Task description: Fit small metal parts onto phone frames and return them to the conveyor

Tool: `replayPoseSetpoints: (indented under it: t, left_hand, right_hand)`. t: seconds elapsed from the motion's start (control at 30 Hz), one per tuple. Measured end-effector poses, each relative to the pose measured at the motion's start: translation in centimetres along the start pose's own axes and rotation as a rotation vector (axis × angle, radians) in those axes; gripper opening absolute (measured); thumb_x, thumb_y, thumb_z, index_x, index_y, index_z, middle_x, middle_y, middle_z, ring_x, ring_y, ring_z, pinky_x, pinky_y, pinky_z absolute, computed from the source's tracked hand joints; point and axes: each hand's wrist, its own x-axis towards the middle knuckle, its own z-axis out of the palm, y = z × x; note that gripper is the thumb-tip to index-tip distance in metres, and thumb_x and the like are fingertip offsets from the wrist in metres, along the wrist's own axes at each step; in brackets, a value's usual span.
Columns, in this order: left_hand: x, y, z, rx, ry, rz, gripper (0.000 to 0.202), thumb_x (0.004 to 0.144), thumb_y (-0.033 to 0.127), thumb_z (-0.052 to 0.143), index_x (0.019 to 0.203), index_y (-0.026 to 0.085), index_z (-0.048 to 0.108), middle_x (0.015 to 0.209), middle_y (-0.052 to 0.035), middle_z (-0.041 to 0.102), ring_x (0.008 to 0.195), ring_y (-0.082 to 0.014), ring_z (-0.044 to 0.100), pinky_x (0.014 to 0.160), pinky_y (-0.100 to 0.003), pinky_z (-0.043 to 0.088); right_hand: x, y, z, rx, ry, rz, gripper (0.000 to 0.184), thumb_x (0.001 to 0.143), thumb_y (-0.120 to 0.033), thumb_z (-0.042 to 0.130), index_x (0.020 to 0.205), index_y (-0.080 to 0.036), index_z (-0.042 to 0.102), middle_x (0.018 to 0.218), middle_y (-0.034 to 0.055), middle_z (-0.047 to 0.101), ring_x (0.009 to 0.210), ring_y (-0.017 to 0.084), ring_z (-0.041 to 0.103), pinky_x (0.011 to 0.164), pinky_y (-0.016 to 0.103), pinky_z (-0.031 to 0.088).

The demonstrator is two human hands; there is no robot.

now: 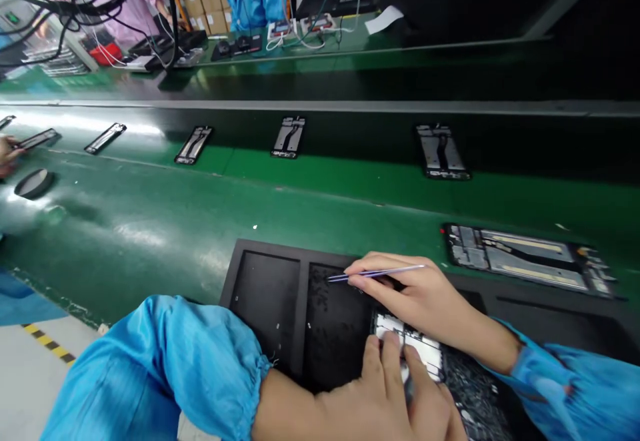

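Under the L hand (385, 387), a phone frame (407, 347) lies on a black foam tray (260, 254), fingers pressed down on it. Just above, the R hand (415, 294) pinches slim tweezers (375, 273), tips over the foam just beside the frame, not touching. Looks like fine work on the frame; next move needs tips brought onto it w/ frame held steady

Two hands show at the front: the right hand (425, 301) holds one pair of tweezers (375, 273), and the left hand (385, 387) holds one phone frame (407, 347). There is one black tray (265, 307). Seven more phone frames (289, 137) lie on one green belt (150, 241), beside one co-worker's hand (6, 151).
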Motion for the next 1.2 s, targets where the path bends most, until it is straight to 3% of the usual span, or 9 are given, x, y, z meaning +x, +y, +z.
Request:
replayPoseSetpoints:
  t: [0.17,0.3,0.77,1.2]
  left_hand:
    - [-0.1,0.0,0.1,-0.018,-0.093,0.041,0.034,0.102,0.031,0.050,0.127,0.010,0.063,0.118,-0.0178,0.072,0.107,-0.0329,0.072,0.089,-0.042,0.060]
    - [0.2,-0.4,-0.3,-0.033,-0.019,0.004,0.031,0.102,0.027,0.051,0.122,0.010,0.066,0.117,-0.0154,0.073,0.107,-0.0320,0.072,0.091,-0.042,0.060]
    - [0.3,-2.0,-1.6,-0.039,-0.098,0.134,0.041,0.105,0.036,0.044,0.132,0.010,0.060,0.124,-0.0186,0.069,0.110,-0.0342,0.069,0.095,-0.048,0.056]
    - [0.2,-1.7,-1.1,-0.030,-0.046,0.122,0.047,0.103,0.045,0.045,0.128,0.009,0.061,0.119,-0.0194,0.070,0.108,-0.0369,0.070,0.094,-0.051,0.056]
  right_hand:
    - [0.2,-0.2,0.1,0.059,-0.020,-0.068,0.013,0.094,-0.023,0.065,0.094,-0.023,0.077,0.087,0.0027,0.078,0.077,0.017,0.072,0.068,0.028,0.058]
    - [0.3,-0.3,0.1,0.088,-0.040,-0.077,0.013,0.094,-0.023,0.065,0.094,-0.024,0.078,0.088,0.0023,0.079,0.079,0.017,0.071,0.070,0.029,0.058]
    - [0.8,-1.0,0.1,0.060,-0.110,-0.044,0.017,0.094,-0.031,0.065,0.095,-0.027,0.081,0.084,0.0033,0.079,0.072,0.018,0.070,0.065,0.030,0.060]
    - [0.4,-0.4,0.4,0.073,-0.082,-0.042,0.016,0.093,-0.032,0.065,0.094,-0.026,0.081,0.083,0.0038,0.079,0.072,0.018,0.070,0.064,0.029,0.059]
